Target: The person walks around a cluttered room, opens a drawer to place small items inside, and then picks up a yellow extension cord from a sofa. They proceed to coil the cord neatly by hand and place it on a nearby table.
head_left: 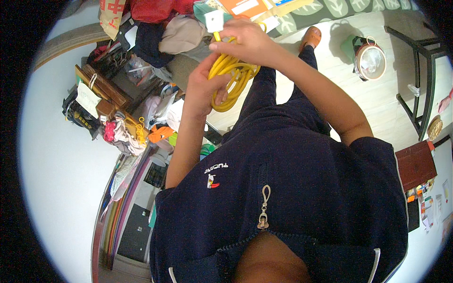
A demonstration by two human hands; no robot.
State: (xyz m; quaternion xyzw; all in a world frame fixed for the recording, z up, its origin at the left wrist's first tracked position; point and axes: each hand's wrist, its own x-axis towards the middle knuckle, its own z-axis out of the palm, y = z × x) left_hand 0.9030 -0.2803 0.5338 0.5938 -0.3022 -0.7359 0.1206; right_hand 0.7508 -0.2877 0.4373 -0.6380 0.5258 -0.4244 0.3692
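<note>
A yellow cable [224,66], wound into a coil of several loops, hangs between my two hands near the top middle. My left hand [209,87] is closed round the coil's left side, with the thumb over the loops. Above it, my right hand [246,42] is closed on the upper part of the cable, its fingers pointing left. A white squarish end piece [214,21] sticks up from the cable just beyond the right fingertips. Whether it is a plug or a socket I cannot tell. Part of the coil is hidden behind my fingers.
At the upper left, clothes and bags are piled, with a beige cloth [185,36] and a red bag [152,9]. A lidded bin [371,62] stands on the floor to the right, near a black metal frame [421,85]. A patterned green cloth [325,15] lies at the top.
</note>
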